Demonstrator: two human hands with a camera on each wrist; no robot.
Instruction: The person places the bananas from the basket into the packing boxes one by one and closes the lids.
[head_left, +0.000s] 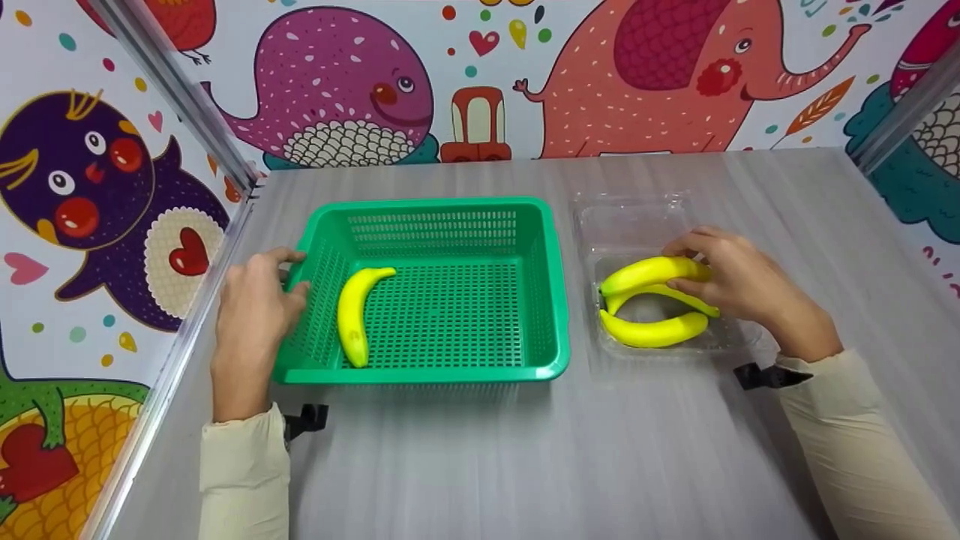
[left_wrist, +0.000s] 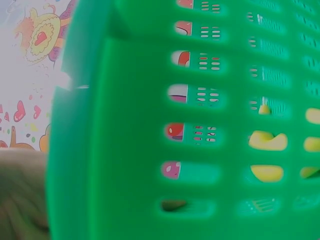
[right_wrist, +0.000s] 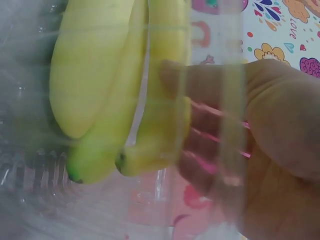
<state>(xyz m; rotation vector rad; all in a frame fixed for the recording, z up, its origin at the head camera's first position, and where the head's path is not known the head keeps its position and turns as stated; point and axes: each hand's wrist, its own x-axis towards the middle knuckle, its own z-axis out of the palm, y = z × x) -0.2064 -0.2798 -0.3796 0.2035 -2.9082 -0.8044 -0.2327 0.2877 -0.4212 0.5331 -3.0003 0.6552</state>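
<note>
At the left side of the green plastic basket (head_left: 559, 322), my left hand (head_left: 255, 315) holds the rim with its thumb and fingers. One yellow banana (head_left: 352, 319) lies inside, near that wall. In the left wrist view the slotted basket wall (left_wrist: 130, 150) fills most of the picture. My right hand (head_left: 739, 281) grips the back banana (head_left: 649, 274) in the clear plastic container (head_left: 615, 229), thumb on the near side and fingers behind. Two more bananas are in there, a front banana (head_left: 656, 331) and one partly hidden between. The right wrist view shows the gripped banana (right_wrist: 165, 40) through clear plastic.
The container's clear lid (head_left: 637, 221) stands open behind it. Both sit on a grey wood-grain table (head_left: 450, 465). Printed cartoon panels (head_left: 480, 45) close off the back and sides, with a metal edge strip (head_left: 180, 90) at the left corner.
</note>
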